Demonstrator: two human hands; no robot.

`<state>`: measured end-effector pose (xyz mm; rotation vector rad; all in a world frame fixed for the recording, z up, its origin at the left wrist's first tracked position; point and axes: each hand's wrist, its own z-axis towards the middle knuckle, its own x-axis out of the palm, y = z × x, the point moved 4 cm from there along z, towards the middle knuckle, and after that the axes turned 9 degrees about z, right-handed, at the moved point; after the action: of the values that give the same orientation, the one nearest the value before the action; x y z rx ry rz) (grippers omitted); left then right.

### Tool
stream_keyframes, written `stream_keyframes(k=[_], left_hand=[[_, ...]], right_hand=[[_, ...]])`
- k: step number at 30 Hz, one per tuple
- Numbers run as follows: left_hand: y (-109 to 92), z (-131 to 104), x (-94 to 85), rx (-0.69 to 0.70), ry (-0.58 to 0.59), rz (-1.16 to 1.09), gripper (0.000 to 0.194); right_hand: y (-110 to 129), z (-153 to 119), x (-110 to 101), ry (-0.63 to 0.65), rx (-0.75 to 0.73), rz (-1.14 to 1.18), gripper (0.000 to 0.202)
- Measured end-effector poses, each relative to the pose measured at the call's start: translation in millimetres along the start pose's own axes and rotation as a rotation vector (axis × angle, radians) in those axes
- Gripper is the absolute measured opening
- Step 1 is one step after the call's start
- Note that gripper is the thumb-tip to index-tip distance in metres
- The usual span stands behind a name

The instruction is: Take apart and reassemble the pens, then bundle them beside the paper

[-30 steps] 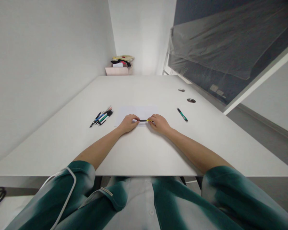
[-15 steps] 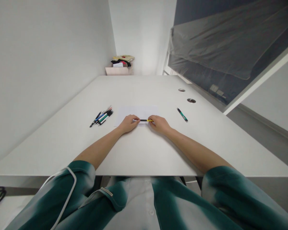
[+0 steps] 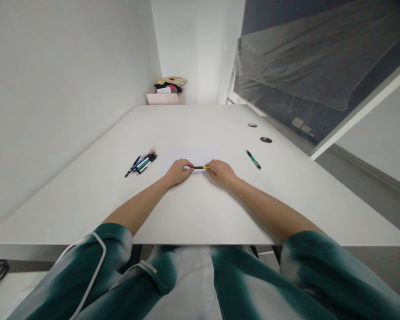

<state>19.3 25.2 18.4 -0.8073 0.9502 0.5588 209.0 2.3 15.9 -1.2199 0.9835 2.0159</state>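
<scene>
A slim black-and-yellow pen (image 3: pixel 199 167) lies crosswise between my hands, low over a white sheet of paper (image 3: pixel 196 155). My left hand (image 3: pixel 179 171) pinches its black end, fingers closed. On the yellow end, the fingertips of my right hand (image 3: pixel 222 171) are closed too. Both hands rest at the paper's near edge and cover parts of it. The pen's exact tips are hidden by my fingers.
A pile of several pens (image 3: pixel 142 162) lies left of the paper. One green-and-black pen (image 3: pixel 253 159) lies to the right. Two round cable holes (image 3: pixel 266 140) sit near the right edge of the white table (image 3: pixel 200 213). A box (image 3: pixel 163 98) with cloth items stands beyond the far edge.
The pen and my fingers have shifted very slightly to the left. Both hands keep their hold on it, and the other pens have not moved.
</scene>
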Motion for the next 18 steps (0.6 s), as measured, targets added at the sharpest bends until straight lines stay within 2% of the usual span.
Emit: stream_keyframes(k=[9,18], left_hand=[[-2.9,-1.2,-2.9,0.050,-0.029,0.062,0.017],[-0.6,-0.2,-1.7,0.072,-0.068,0.102,0.019]], right_hand=[[0.3,1.3,3.3,0.072,0.010,-0.041,0.028],[-2.1,1.2,0.6,0.005,0.042,0.074,0.026]])
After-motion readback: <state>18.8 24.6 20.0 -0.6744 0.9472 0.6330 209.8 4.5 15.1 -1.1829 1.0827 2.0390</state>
